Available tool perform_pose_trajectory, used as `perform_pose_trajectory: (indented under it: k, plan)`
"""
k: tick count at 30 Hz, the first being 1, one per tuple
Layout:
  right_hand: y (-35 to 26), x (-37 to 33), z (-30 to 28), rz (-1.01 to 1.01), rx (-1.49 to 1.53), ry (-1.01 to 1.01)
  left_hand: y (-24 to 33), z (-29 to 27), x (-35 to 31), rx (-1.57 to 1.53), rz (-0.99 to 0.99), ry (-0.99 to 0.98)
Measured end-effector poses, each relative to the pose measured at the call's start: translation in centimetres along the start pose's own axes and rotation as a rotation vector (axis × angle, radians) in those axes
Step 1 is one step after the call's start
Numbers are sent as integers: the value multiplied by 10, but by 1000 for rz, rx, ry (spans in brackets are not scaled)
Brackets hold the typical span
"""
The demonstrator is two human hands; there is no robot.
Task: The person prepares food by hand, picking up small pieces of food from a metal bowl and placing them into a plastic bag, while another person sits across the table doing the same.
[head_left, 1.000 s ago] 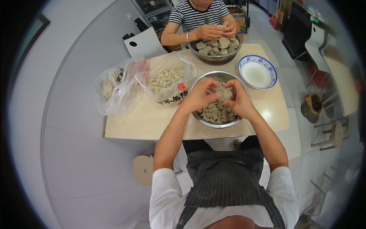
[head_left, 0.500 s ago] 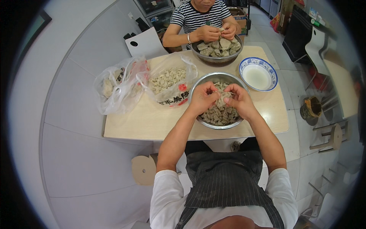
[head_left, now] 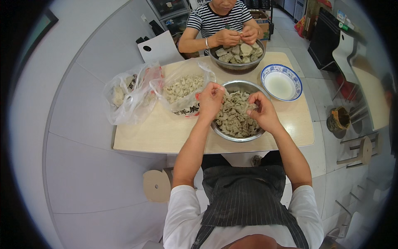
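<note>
A steel bowl (head_left: 237, 139) stands near the table's front edge, filled with small grey-beige torn pieces that look like flatbread (head_left: 236, 118). Over its left rim is my left hand (head_left: 211, 101), thumb and fingertips pinched together; whatever is between them is too small to make out. At the bowl's right side, my right hand (head_left: 264, 111) curls its fingers and thumb round a torn piece of bread (head_left: 251, 107), partly hidden. Left of the bowl lies an open clear plastic bag (head_left: 183, 88) with more small torn pieces.
Across the table (head_left: 166, 135), a person in a striped shirt (head_left: 224, 18) works both hands over a bowl of larger chunks (head_left: 240, 54). A blue-and-white bowl of cloudy liquid (head_left: 282, 83) sits at right. Another plastic bag (head_left: 124, 97) lies at far left.
My hands have parted from the middle of the bowl, where they met on a piece. The left went left to the rim; the right moved slightly right.
</note>
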State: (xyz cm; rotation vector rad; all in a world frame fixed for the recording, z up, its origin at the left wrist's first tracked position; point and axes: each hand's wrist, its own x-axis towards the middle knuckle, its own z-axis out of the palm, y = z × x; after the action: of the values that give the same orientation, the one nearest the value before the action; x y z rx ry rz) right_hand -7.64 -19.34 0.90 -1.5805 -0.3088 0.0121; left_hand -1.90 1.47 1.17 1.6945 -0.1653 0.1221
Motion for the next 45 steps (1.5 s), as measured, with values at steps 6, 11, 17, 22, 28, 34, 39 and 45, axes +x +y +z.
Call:
perform_pose_trajectory:
  k: [6, 11, 17, 22, 28, 34, 39, 45]
  plan:
    - [-7, 11, 1, -76, -159, -47, 22, 14, -16, -94, -83, -205]
    - [-23, 17, 3, 135, -207, -126, 6, 24, -29, -105, 23, -266]
    - [-21, 20, 4, -245, -552, 36, 14, 26, -38, -329, -145, -306]
    - [-23, 29, 10, -134, -691, 45, 11, 22, -39, -277, -126, -248]
    - [-16, 38, -6, -23, -660, 135, 17, 8, -43, -39, 13, -314]
    - [-38, 24, 15, -214, -724, 55, 19, 10, -30, 61, 128, -262]
    - [-33, 22, 2, 5, -516, -93, 13, 11, -34, 6, 6, -261]
    - [-22, 14, -10, 118, -126, -100, 3, -15, -18, 386, 42, -214]
